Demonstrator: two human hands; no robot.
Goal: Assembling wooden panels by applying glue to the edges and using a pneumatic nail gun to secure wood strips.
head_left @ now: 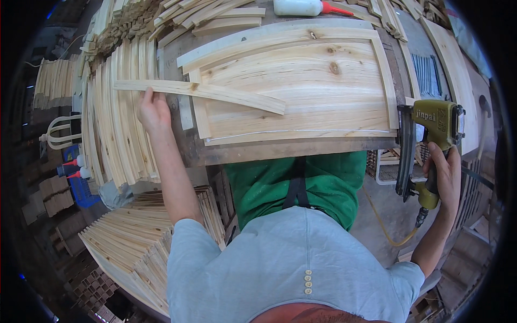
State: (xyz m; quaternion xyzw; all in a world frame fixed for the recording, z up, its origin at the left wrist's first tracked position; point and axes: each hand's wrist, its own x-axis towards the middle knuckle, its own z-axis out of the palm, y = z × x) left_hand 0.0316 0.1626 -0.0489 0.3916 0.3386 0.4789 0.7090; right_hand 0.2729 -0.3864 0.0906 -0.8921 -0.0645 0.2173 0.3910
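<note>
My left hand (pixel 154 110) grips a long thin wooden strip (pixel 226 95) near its left end. The strip slants over the left part of a wooden panel (pixel 301 81), its right end above the panel's face. Strips frame the panel along its far, left and right edges. A thin white line of what looks like glue (pixel 301 131) runs along the near edge. At the panel's right, my right hand (pixel 444 167) is wrapped round the handle of an olive-green pneumatic nail gun (pixel 435 121), its black magazine upright beside the table. A yellow air hose (pixel 396 239) trails from it.
A dense row of wooden strips (pixel 121 118) lies left of the panel, with more piled at the far left. A white glue bottle with a red nozzle (pixel 298 7) lies beyond the panel. Stacked boards (pixel 134 242) stand at the lower left. Blue-grey nail strips (pixel 426 75) lie at the right.
</note>
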